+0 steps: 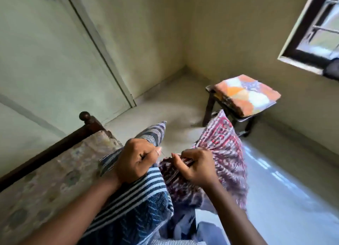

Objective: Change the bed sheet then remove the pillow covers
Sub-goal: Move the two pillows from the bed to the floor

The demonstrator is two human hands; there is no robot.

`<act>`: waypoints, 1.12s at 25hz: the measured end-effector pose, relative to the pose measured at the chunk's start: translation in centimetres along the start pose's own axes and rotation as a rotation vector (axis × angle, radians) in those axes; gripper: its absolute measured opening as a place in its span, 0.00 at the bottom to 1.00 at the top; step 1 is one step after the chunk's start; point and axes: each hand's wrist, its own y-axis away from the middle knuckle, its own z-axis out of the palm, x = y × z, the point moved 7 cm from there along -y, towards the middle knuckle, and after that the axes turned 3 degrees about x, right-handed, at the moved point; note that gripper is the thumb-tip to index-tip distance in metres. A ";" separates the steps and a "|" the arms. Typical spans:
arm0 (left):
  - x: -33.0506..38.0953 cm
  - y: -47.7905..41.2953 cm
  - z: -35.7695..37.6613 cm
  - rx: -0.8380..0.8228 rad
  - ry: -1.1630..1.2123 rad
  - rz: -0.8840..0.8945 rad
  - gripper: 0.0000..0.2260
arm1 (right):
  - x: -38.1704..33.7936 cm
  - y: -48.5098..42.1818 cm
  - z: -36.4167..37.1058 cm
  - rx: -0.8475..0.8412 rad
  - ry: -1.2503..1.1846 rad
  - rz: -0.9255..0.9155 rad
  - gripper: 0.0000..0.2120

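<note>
View from a head-worn camera, looking down at a person's two bare arms beside a bed [45, 180] with a dark wooden frame. The left hand [135, 160] has its grip closed on the top edge of a blue-and-white striped pillow [139, 195], which leans against the side of the bed. The right hand [197, 166], just beside the left, pinches the bunched edge of a red-and-maroon patterned pillow cover [225, 149], whose loose end hangs out to the right above the floor [284, 189]. This looks like the pillow-cover step: the cover seems to be coming away from the striped pillow, though whether any of it is still on the pillow is hidden behind the hands. The next move probably calls for the left grip to hold the pillow firm while the right draws the cover clear. Further off, a folded orange patterned cloth [247, 94] lies on a small dark stool [209, 105] under a window.
</note>
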 end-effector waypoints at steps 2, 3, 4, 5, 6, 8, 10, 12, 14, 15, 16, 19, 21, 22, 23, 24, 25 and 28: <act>1.6 -4.0 1.5 -0.047 0.090 0.046 0.14 | 2.1 1.0 -6.3 0.134 0.033 0.146 0.26; 2.2 -6.1 2.5 -0.075 0.144 0.074 0.14 | 3.0 1.5 -9.4 0.201 0.062 0.207 0.26; 2.7 -8.4 3.9 -0.112 0.205 0.091 0.15 | 3.8 2.3 -12.2 0.261 0.097 0.262 0.25; 3.0 -10.5 5.4 -0.148 0.251 0.094 0.15 | 4.1 2.9 -14.5 0.306 0.123 0.298 0.25; 3.4 -12.6 7.2 -0.182 0.292 0.090 0.17 | 4.3 3.5 -16.4 0.338 0.150 0.328 0.23; 6.1 -17.0 12.4 -0.290 0.367 0.136 0.20 | 4.9 5.4 -20.9 0.445 0.255 0.404 0.20; 10.5 -19.6 18.1 -0.396 0.383 0.250 0.20 | 5.5 7.8 -25.7 0.563 0.397 0.469 0.21; 15.1 -20.4 23.4 -0.480 0.383 0.377 0.21 | 6.4 10.9 -30.5 0.650 0.498 0.512 0.22; 19.1 -20.4 27.7 -0.515 0.396 0.479 0.19 | 7.7 14.3 -34.5 0.686 0.550 0.533 0.21; 20.8 -20.4 29.4 -0.513 0.401 0.509 0.18 | 8.5 15.9 -36.1 0.694 0.555 0.549 0.22; 22.7 -20.3 31.4 -0.515 0.409 0.522 0.18 | 9.5 17.9 -37.9 0.708 0.549 0.575 0.23; 28.0 -19.8 37.4 -0.525 0.422 0.482 0.19 | 12.3 23.5 -43.6 0.734 0.527 0.615 0.24; 31.7 -19.2 41.2 -0.555 0.437 0.444 0.20 | 13.4 26.1 -47.6 0.732 0.541 0.602 0.24; 33.3 -19.0 42.9 -0.568 0.442 0.418 0.21 | 13.8 26.9 -49.5 0.728 0.547 0.596 0.24; 35.1 -19.0 44.5 -0.580 0.441 0.401 0.21 | 14.3 27.5 -51.5 0.720 0.568 0.592 0.24; 37.1 -18.7 46.5 -0.604 0.440 0.398 0.22 | 14.9 28.5 -53.6 0.709 0.608 0.590 0.24; 39.0 -18.5 48.6 -0.630 0.439 0.401 0.22 | 15.8 29.7 -55.7 0.688 0.657 0.591 0.24; 43.7 -18.3 54.7 -0.672 0.416 0.427 0.21 | 19.5 32.9 -60.9 0.557 0.747 0.602 0.24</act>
